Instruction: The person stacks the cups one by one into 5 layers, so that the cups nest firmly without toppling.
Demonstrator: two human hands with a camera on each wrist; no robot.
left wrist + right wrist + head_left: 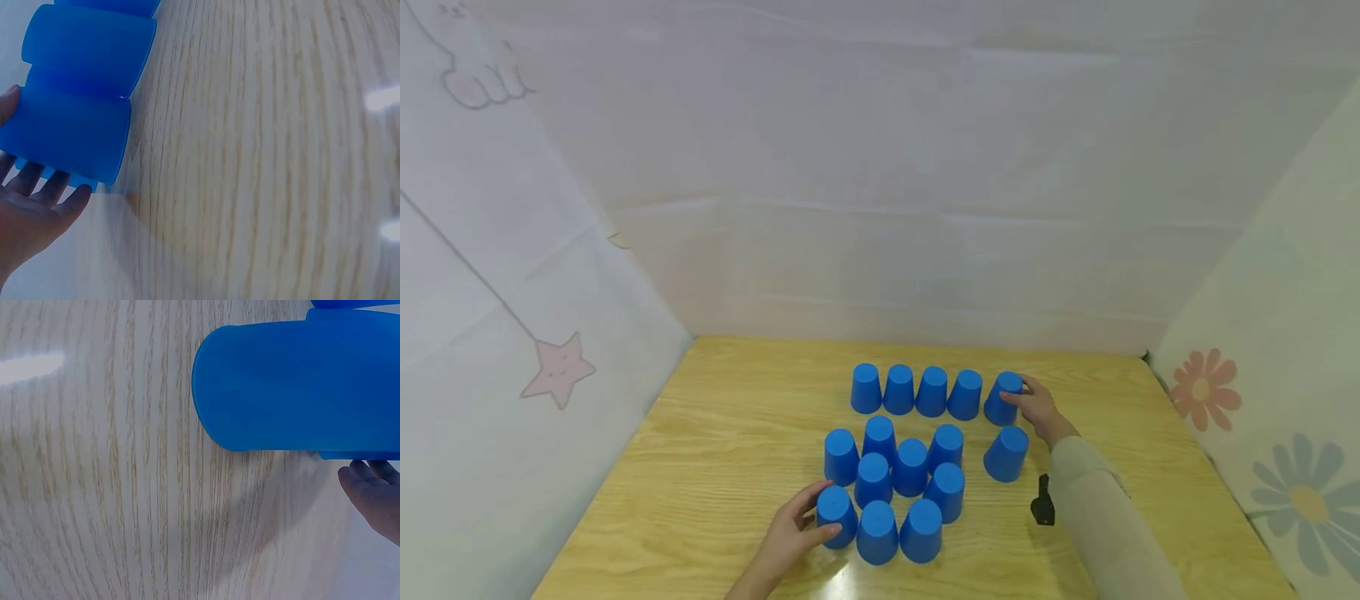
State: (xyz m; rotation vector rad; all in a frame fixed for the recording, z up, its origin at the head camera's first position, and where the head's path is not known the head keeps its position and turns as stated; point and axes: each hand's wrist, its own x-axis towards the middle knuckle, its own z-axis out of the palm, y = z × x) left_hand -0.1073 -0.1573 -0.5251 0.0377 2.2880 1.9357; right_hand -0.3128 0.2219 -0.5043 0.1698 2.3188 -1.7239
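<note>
Upside-down blue plastic cups stand on the wooden table. With thumb and fingers on opposite sides, my left hand (790,527) holds the front-left cup (836,515), also seen as the nearest cup (69,134) in the left wrist view. At the back right, my right hand (1037,407) holds the end cup (1002,398) of the back row, its thumb on the near side. A lone cup (1006,454) stands just in front of that one. It hides most of the held cup in the right wrist view, where fingertips (356,475) show beside the blue plastic.
Several cups (932,390) form the back row, left of my right hand. A closer cluster of cups (912,467) fills the middle, beside my left hand. A small black object (1042,502) lies by the right sleeve (1101,508). Patterned cloth (925,167) walls the table (700,467).
</note>
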